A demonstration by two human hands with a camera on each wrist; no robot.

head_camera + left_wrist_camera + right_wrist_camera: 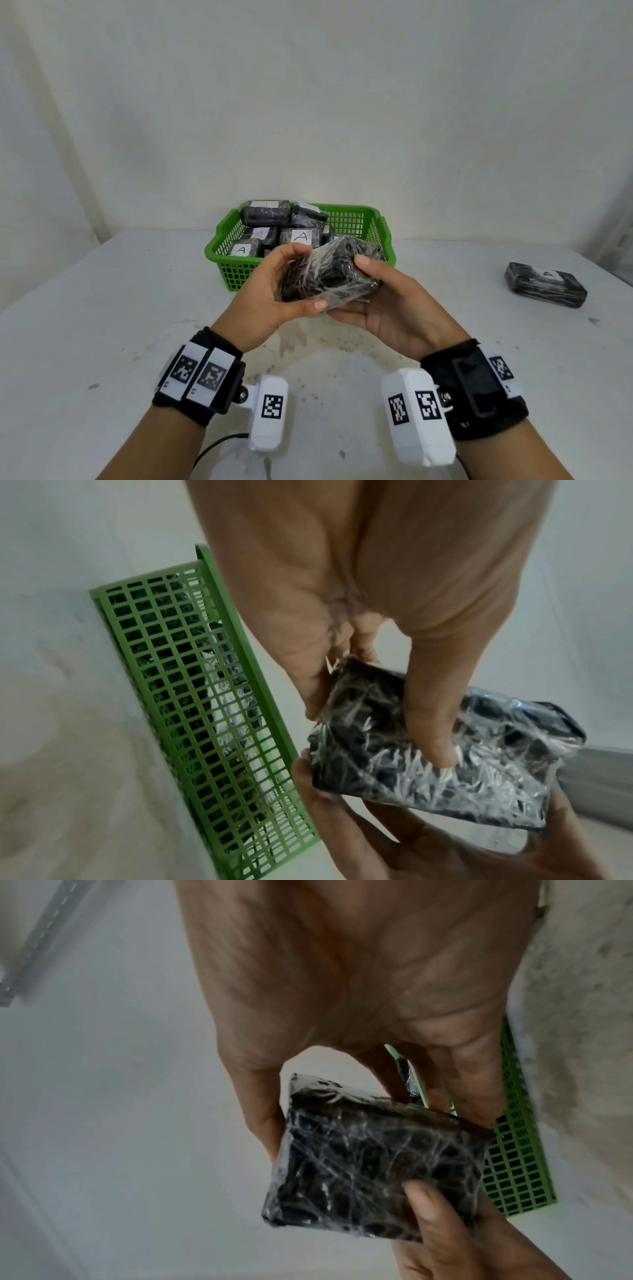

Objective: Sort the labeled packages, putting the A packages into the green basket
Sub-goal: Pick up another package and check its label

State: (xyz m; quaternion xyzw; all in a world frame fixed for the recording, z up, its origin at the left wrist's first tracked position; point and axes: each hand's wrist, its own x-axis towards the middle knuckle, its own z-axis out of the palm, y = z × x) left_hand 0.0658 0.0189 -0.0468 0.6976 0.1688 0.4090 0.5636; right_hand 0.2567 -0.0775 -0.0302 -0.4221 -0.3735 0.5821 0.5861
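Note:
Both hands hold one black package wrapped in clear film [330, 272] [428, 750] [373, 1164] in the air just in front of the green basket [236, 270]. My left hand [270, 291] grips its left end, thumb below and fingers over the top. My right hand [380, 301] grips its right end from beneath, thumb on top. No label shows on the held package. The basket [219, 723] [514, 1172] holds several black packages labeled A [298, 237]. Another A package [546, 284] lies on the table at the far right.
A white, stained table [102, 325] carries everything. A pale wall rises close behind the basket. A black cable [219, 445] runs near the front edge under my left wrist.

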